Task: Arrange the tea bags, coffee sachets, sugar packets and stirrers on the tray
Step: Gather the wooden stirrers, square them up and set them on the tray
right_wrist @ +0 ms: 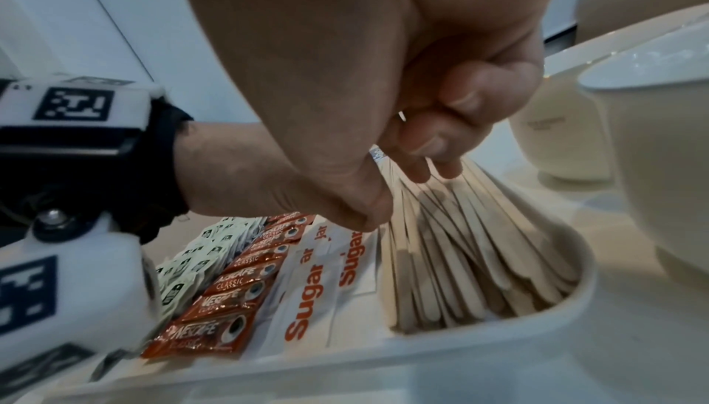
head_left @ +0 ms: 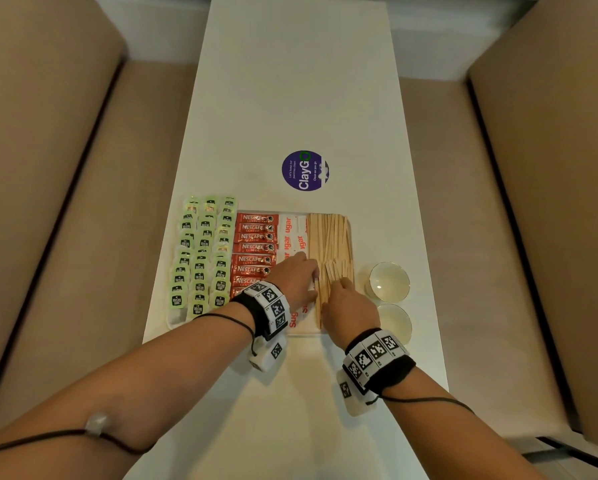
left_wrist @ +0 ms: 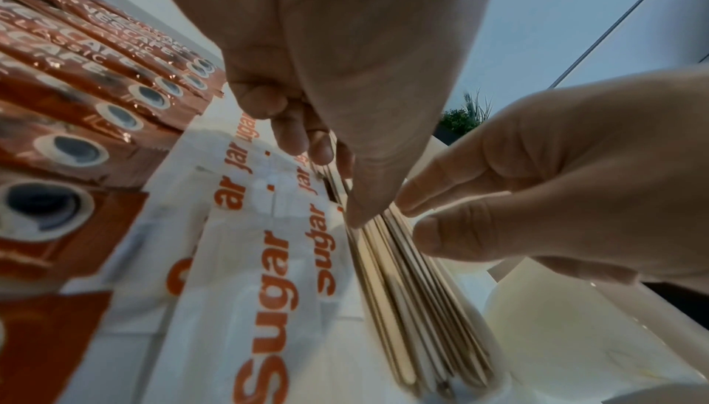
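The left hand (head_left: 296, 277) and right hand (head_left: 349, 303) are pinching the stirrers (head_left: 330, 244) with curled fingers; a careless nudge risks scattering them over the sugar packets (head_left: 292, 237).

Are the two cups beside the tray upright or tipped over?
Upright. In the head view both cups show open round mouths facing up, standing on the table right of the tray.

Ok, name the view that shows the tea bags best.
The head view: the tea bags lie in three full rows at the tray's left end. The right wrist view catches only a small, partly hidden patch behind the coffee sachets. The left wrist view shows none.
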{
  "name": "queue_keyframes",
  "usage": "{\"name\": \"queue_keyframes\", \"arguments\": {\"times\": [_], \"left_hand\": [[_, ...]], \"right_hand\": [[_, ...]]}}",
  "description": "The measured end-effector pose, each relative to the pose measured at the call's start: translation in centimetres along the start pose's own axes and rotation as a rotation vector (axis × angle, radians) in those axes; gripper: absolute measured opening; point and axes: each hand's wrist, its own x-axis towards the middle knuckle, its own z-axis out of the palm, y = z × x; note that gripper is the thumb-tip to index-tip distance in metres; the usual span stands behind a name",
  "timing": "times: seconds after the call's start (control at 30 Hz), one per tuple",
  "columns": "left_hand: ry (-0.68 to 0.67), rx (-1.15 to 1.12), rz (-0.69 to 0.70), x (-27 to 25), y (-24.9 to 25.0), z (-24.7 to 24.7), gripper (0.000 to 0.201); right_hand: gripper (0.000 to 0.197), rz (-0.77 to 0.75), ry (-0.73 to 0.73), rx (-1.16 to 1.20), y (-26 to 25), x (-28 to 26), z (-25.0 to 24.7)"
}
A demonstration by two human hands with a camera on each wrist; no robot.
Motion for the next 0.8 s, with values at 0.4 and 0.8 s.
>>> {"name": "queue_keyframes", "arguments": {"times": [0.4, 0.8], "left_hand": [[0.077, -0.051, -0.027, 0.5, -0.3, 0.3, 0.034], [0.101, -0.030, -0.024, 1.3, -0.2, -0.1, 0.053]], "right_hand": [[0.024, -0.139, -0.025, -0.026, 0.8, -0.3, 0.6], [0.020, -0.131, 0.019, 0.015, 0.6, 0.2, 0.9]]}}
